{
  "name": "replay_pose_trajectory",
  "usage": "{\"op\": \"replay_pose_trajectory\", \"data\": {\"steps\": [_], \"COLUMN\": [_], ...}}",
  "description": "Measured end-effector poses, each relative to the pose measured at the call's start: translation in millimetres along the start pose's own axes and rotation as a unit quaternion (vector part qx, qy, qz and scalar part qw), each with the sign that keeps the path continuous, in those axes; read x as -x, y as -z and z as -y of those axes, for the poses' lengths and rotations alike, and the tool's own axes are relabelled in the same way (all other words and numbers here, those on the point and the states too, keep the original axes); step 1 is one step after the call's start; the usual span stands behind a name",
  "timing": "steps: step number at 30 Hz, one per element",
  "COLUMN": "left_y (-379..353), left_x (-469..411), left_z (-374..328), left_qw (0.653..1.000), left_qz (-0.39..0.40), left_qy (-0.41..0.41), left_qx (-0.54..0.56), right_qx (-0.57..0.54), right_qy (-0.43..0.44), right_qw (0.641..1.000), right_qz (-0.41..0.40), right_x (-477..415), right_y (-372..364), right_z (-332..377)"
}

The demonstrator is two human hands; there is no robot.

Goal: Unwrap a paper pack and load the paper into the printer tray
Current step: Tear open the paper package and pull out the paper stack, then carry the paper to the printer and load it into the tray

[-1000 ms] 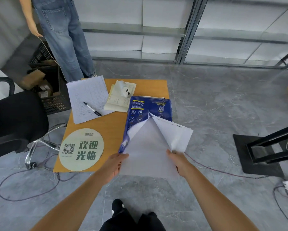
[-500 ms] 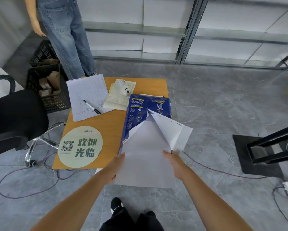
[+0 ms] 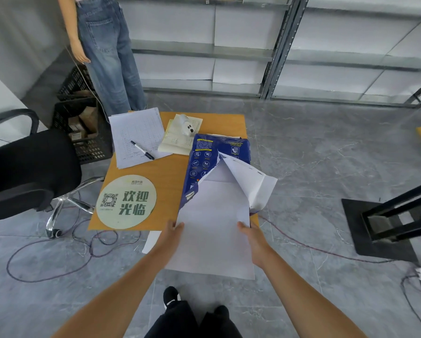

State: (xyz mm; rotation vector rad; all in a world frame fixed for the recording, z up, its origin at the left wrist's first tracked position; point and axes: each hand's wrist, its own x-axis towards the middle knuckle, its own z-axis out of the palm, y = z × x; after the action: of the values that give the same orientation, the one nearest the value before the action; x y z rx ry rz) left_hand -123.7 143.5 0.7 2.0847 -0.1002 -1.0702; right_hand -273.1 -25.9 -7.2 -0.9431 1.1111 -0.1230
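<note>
A blue paper pack [image 3: 205,156] lies on the right side of a small orange table [image 3: 170,172], its wrapper torn open at the near end with a white flap [image 3: 255,181] folded back to the right. A stack of white paper [image 3: 214,230] sticks out of the open end, past the table's near edge and towards me. My left hand [image 3: 172,234] grips the stack's left edge and my right hand [image 3: 252,236] grips its right edge. No printer or tray is in view.
On the table lie a round green sign [image 3: 126,201], a printed sheet with a pen [image 3: 142,150] and a notepad under a small white object [image 3: 186,126]. A black office chair [image 3: 21,172] stands left, a person [image 3: 107,52] behind the table, cables [image 3: 58,259] on the floor, a black stand [image 3: 387,223] right.
The paper stack has slid further out of the wrapper towards me, with both hands drawing back along with it. The wrapper flap has stayed folded open.
</note>
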Motion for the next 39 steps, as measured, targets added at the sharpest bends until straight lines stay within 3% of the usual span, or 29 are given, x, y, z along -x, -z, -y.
{"op": "replay_pose_trajectory", "data": {"steps": [8,13,18,25,32,39], "left_y": [28,56,80,73,-5,-94], "left_x": [27,44,64,108,196,340], "left_z": [23,44,50,39,44,110], "left_qw": [0.998,0.985,0.968,0.922,0.874,0.814], "left_qz": [0.039,0.154,0.195,0.297,0.392,0.496], "left_qy": [-0.039,-0.066,-0.155,-0.246,-0.284,-0.285], "left_qx": [0.017,0.045,0.037,0.013,-0.032,-0.102], "right_qx": [0.005,-0.011,-0.012,-0.139,-0.25,-0.309], "right_qy": [0.025,0.045,0.088,0.147,0.228,0.278], "right_qw": [0.997,0.991,0.976,0.945,0.888,0.799], "right_qz": [-0.07,-0.128,-0.2,-0.256,-0.312,-0.434], "right_x": [46,87,133,210,325,493], "right_y": [-14,-38,-63,-53,6,36], "right_z": [-33,-64,-93,-117,-174,-303]}}
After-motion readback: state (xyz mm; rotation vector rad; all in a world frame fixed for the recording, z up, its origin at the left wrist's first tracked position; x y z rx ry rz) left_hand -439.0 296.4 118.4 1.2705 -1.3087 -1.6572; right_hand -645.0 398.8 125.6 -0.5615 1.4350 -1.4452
